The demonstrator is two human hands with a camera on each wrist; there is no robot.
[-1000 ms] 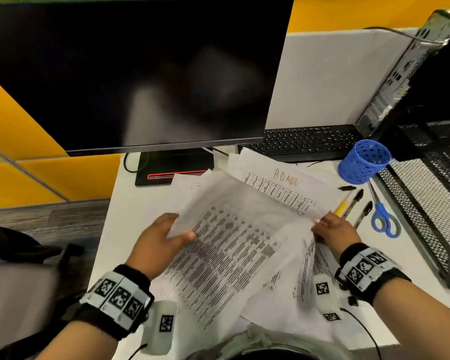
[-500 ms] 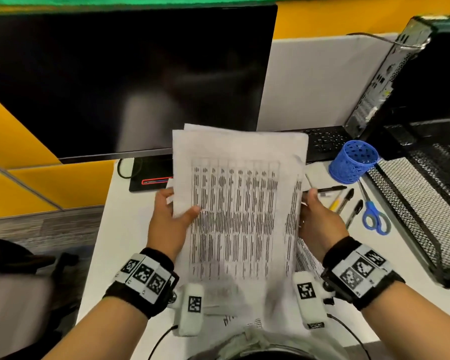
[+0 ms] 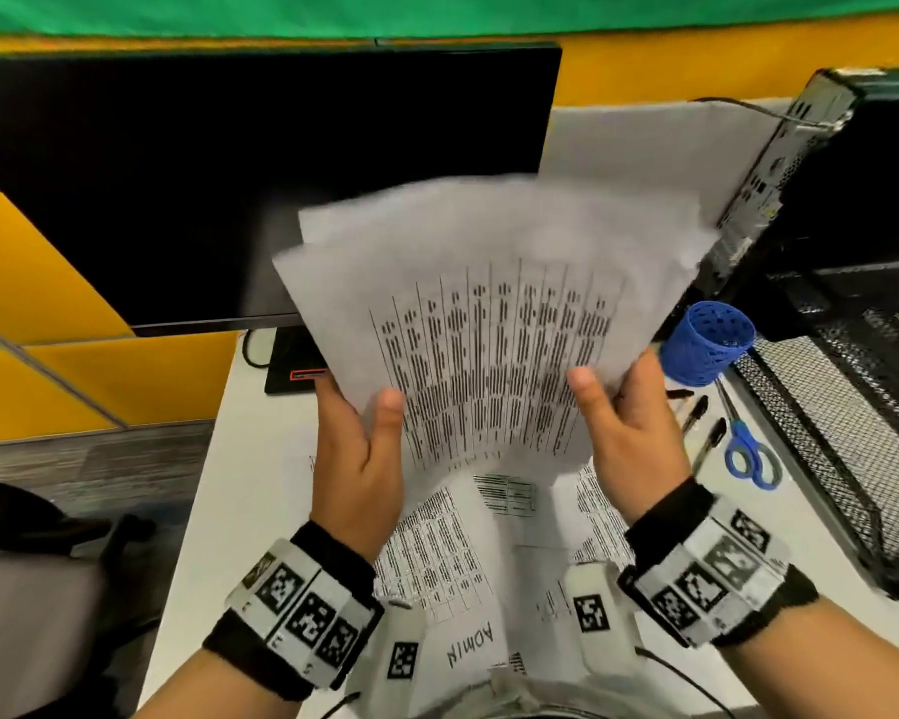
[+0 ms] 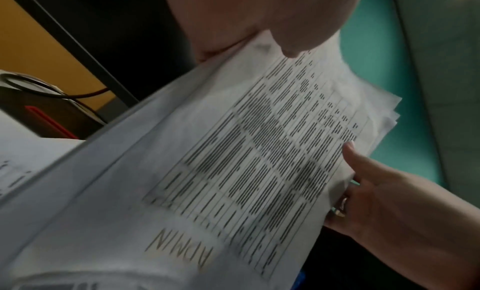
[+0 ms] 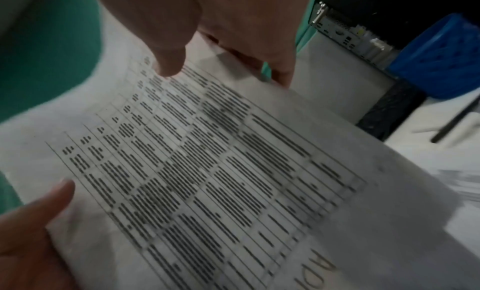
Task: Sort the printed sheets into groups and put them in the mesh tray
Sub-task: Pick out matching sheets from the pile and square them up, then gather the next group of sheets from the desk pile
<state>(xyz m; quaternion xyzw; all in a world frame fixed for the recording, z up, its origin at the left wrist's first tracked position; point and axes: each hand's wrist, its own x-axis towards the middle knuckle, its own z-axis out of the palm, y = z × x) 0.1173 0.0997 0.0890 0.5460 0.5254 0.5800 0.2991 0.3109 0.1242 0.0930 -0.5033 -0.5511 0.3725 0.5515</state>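
Printed sheets (image 3: 489, 324) up off the bench in both hands: we are mid-sort, nothing in the mesh tray (image 3: 847, 448) yet.

Our left hand (image 3: 364, 459) and right hand (image 3: 629, 433) each clamp fingers (image 3: 388, 407) on a lower corner of the raised bundle, thumbs on the printed face; its staggered far edges show at least three sheets. We judge the next move is reading its heading, then laying it with its group. Several more sheets (image 3: 494, 552) lie on the bench (image 3: 240, 490) near us, one marked ADMIN. To the right: one blue cup (image 3: 707, 350), one pair of scissors (image 3: 748, 454), three or so pens (image 3: 696, 409), one tray.
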